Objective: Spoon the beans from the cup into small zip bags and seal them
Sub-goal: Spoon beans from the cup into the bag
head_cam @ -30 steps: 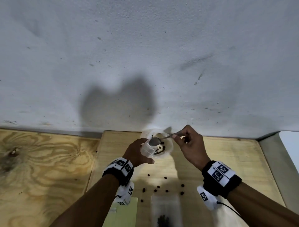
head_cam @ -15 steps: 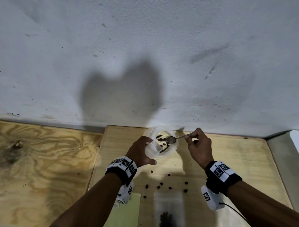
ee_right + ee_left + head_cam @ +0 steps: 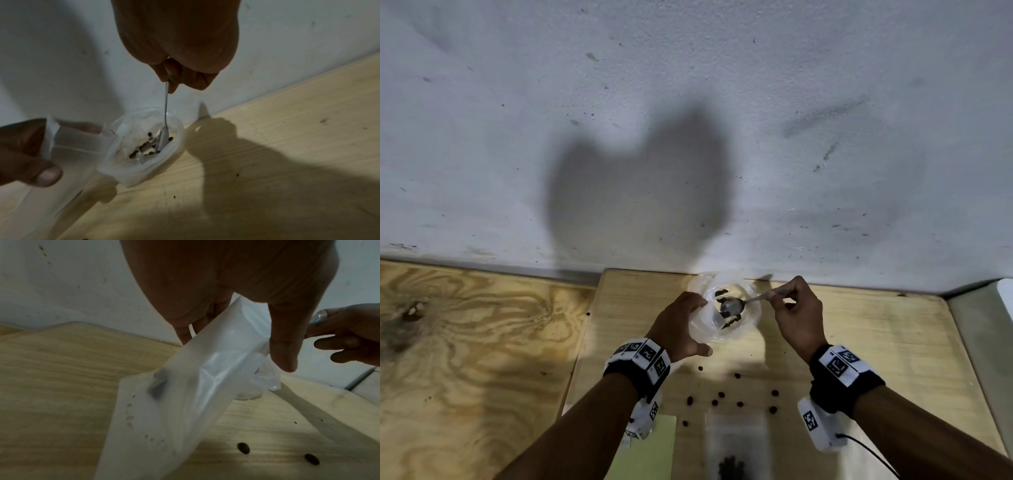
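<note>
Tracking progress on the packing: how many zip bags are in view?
2. The held bag is in the left hand beside the cup; the lying bag, with beans inside, is on the table nearer the person. Others may be out of view.

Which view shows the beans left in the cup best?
The right wrist view: it looks into the cup, showing separate beans around the spoon. The head view shows them small and partly hidden. The left wrist view shows none inside the cup.
</note>
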`<state>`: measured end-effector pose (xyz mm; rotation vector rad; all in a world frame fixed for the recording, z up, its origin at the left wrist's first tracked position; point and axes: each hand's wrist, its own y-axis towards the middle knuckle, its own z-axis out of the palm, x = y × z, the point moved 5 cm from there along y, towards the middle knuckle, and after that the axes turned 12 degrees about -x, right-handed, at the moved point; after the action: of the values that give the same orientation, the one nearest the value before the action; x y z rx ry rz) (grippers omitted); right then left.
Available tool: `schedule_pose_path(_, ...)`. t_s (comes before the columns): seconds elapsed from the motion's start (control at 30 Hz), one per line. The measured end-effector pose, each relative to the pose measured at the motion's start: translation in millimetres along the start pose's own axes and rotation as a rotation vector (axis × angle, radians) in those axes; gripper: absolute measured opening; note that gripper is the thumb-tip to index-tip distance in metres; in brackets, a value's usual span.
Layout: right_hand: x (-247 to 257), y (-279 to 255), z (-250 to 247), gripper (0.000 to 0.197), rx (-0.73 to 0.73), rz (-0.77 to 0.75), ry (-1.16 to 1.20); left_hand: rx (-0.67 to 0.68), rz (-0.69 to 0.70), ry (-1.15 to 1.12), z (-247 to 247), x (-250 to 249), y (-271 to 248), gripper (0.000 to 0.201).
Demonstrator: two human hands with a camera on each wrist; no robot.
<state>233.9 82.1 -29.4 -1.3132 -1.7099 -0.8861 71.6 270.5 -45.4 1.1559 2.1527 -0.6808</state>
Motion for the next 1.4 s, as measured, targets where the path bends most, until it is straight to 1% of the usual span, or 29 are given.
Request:
schedule_pose_path(0.1, -3.1, -1.3, 5.6, 0.022, -0.012, 0.054, 0.015, -0.001, 0.007, -0.010, 1.6, -2.0, 0.0, 0.096)
schedule_pose_path(0.17, -10.4, -4.0, 8.5, 0.020, -0.037, 0.138, 0.014, 0.000, 0.010, -0.016, 3.8, -3.2, -0.2, 0.097)
schedule_pose_path(0.27, -32.5, -10.1, 14.3, 0.022, -0.071, 0.360, 0.030, -0.005, 0.015, -0.028, 6.1, -5.0, -0.4, 0.099)
schedule_pose_path(0.33, -46.0, -14.1, 17.3, 0.023, -0.056, 0.512, 0.057, -0.008, 0.014, -0.031, 6.2, -5.9, 0.0, 0.098)
schedule_pose_path(0.37, -49.1, -15.0, 18.0, 0.021, -0.049, 0.560, 0.068, -0.011, 0.012, -0.028, 5.3, -6.1, 0.5, 0.098)
schedule_pose_path(0.47, -44.0, -12.7, 11.4, 0.013, -0.070, 0.661, 0.110, -0.027, -0.014, -0.021, -0.4, -5.9, 3.7, 0.098)
schedule_pose_path(0.57, -35.2, -5.1, -1.1, 0.010, -0.094, 0.699, 0.154, -0.027, -0.071, -0.029, -6.5, -3.8, 7.0, 0.098)
schedule_pose_path(0.73, -13.5, 9.0, -20.5, 0.023, -0.083, 0.657, 0.225, -0.003, -0.160, -0.046, -10.6, -2.4, 7.2, 0.100)
schedule_pose_path(0.83, 1.9, 15.7, -32.3, 0.030, -0.102, 0.624, 0.262, 0.002, -0.220, -0.100, -10.1, -1.2, 5.8, 0.101)
schedule_pose_path(1.0, 27.7, 15.5, -35.2, 0.031, -0.083, 0.497, 0.312, 0.008, -0.227, -0.124, -4.9, -4.4, 4.9, 0.100)
schedule_pose_path(1.07, 40.5, 11.1, -30.8, 0.033, -0.063, 0.379, 0.309, 0.010, -0.218, -0.127, -3.0, -5.6, 4.7, 0.098)
schedule_pose_path(1.1, 47.9, 7.9, -28.7, 0.034, -0.042, 0.282, 0.285, 0.012, -0.218, -0.129, -2.3, -6.4, 4.5, 0.098)
schedule_pose_path(1.17, 62.3, -0.8, -22.4, 0.031, 0.046, 0.080, 0.210, 0.016, -0.231, -0.143, -1.1, -6.0, 4.8, 0.098)
schedule_pose_path(1.2, 67.5, -4.9, -19.3, 0.029, 0.098, 0.004, 0.177, 0.018, -0.245, -0.155, -0.9, -5.0, 5.0, 0.098)
schedule_pose_path(1.23, 70.1, -6.7, -17.9, 0.028, 0.130, -0.040, 0.158, 0.021, -0.260, -0.164, -0.9, -3.8, 5.2, 0.098)
schedule_pose_path(1.27, 70.3, -5.7, -18.7, 0.028, 0.125, -0.052, 0.159, 0.023, -0.271, -0.169, -1.2, -2.1, 5.6, 0.098)
schedule_pose_path(1.3, 68.7, -2.5, -21.7, 0.031, 0.086, -0.039, 0.177, 0.026, -0.279, -0.172, -1.4, 0.0, 5.9, 0.098)
schedule_pose_path(1.37, 57.0, 6.8, -31.5, 0.039, -0.047, 0.018, 0.214, 0.028, -0.297, -0.185, -1.8, 4.6, 6.8, 0.097)
schedule_pose_path(1.4, 50.0, 10.4, -36.0, 0.038, -0.106, 0.036, 0.204, 0.026, -0.307, -0.195, -2.1, 6.5, 7.3, 0.096)
